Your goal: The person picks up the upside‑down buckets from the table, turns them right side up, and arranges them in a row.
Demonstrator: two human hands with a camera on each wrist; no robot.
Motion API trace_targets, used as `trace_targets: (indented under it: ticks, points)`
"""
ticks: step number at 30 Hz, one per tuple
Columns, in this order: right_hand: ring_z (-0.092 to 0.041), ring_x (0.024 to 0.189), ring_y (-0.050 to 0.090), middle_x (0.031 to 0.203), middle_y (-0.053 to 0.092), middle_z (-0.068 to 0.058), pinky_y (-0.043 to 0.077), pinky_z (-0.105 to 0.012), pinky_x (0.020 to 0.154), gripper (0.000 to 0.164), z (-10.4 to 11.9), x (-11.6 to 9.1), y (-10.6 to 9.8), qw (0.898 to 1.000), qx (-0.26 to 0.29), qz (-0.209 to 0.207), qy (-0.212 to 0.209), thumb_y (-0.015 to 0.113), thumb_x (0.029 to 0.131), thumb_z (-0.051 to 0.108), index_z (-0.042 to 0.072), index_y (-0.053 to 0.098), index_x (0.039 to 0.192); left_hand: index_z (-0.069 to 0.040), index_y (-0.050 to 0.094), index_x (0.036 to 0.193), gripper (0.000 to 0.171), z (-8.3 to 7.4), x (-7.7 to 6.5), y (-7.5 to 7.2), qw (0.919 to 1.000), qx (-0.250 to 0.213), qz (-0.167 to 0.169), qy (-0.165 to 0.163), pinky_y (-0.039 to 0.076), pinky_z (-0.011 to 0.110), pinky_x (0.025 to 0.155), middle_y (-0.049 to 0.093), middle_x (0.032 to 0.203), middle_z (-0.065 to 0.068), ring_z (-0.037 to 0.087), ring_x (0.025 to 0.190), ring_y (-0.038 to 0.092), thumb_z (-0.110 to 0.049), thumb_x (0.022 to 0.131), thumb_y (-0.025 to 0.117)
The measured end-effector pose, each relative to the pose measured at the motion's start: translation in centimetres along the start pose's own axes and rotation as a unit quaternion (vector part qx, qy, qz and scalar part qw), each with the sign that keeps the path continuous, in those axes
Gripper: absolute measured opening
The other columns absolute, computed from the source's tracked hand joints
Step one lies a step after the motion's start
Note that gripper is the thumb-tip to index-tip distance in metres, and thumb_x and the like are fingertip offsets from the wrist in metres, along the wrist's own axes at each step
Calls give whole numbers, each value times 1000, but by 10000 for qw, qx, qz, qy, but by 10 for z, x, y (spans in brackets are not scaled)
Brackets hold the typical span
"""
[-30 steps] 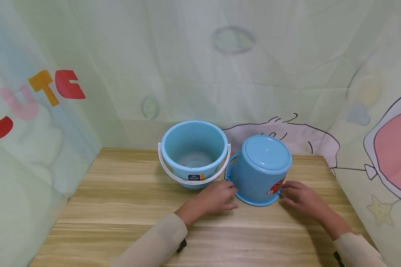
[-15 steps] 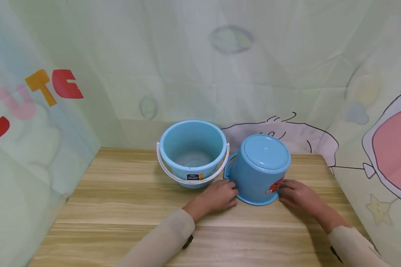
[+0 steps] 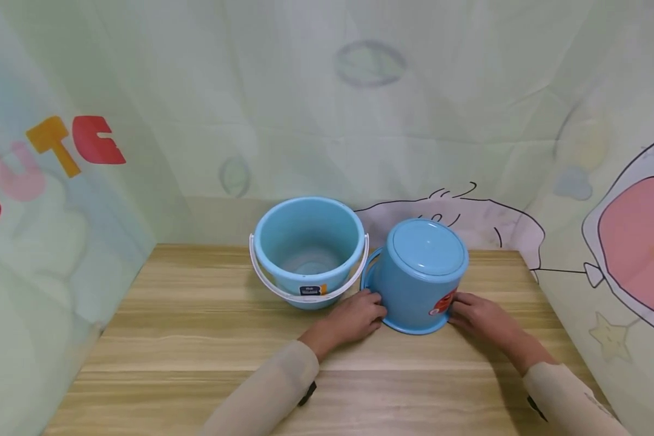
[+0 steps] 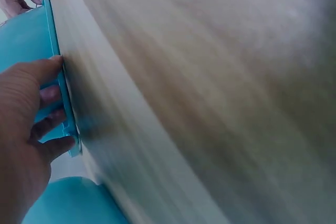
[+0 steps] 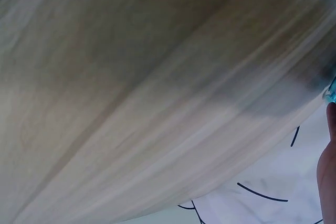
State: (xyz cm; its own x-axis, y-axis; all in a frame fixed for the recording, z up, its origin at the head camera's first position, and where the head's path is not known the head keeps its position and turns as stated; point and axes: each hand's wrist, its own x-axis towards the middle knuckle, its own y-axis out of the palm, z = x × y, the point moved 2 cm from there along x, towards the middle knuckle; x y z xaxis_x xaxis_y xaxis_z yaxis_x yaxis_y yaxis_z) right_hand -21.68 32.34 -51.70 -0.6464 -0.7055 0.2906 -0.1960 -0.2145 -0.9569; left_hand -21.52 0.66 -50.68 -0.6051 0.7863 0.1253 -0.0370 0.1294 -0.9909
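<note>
A blue bucket [image 3: 411,303] stands upside down on the wooden table, its round base facing up. Its rim rests on the tabletop and a red label shows on its side. My left hand [image 3: 356,315] grips the rim at the left front; in the left wrist view, the fingers [image 4: 48,124] curl at the rim's edge. On the opposite side, my right hand [image 3: 482,320] holds the rim, with its thumb by the edge in the left wrist view. The right wrist view shows just part of this hand [image 5: 328,166] and a sliver of blue.
Left of the upturned bucket stands a light blue bucket [image 3: 283,283], upright, with a white handle [image 3: 267,283] hanging at its front. The wooden table [image 3: 196,339] meets a printed curtain [image 3: 283,121] at the back and on both sides.
My left hand has closed in on the upturned bucket's rim, and its fingers now curl there. The right hand stays at the rim. The head view has shifted slightly; both buckets stand as before.
</note>
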Motion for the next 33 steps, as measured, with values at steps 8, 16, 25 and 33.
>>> trace_targets:
  ticks: [8,16,25,33]
  points:
    - [-26,107,73,117,73,-8,62,-42,87,37,-1,-1,1,10000,-26,-55,-70,90,78,15,10,74,111,-23,74,104,8,-1,-1,1,9998,-62,-122,-108,49,27,84,62,101,-3,18,97,56,-25,101,67]
    - [-27,109,73,120,72,-9,62,-42,86,39,0,0,2,9994,-75,-164,-282,90,77,16,13,72,112,-23,71,99,5,-3,-4,4,9994,-116,-311,-139,47,27,82,60,101,-3,18,95,53,-24,101,67]
    - [-28,112,72,124,69,-8,62,-44,87,41,0,-1,2,9985,-272,-155,-453,90,77,16,15,71,113,-23,67,99,5,-5,-6,6,9988,-253,-352,-246,43,27,81,57,100,-3,17,93,48,-24,102,65]
    - [-25,113,69,124,67,-4,59,-48,94,33,-2,-6,4,9977,-298,-144,-595,85,82,16,17,68,111,-22,70,93,8,-3,-5,6,9978,-124,-647,-80,43,28,80,58,93,-3,18,88,51,-22,100,67]
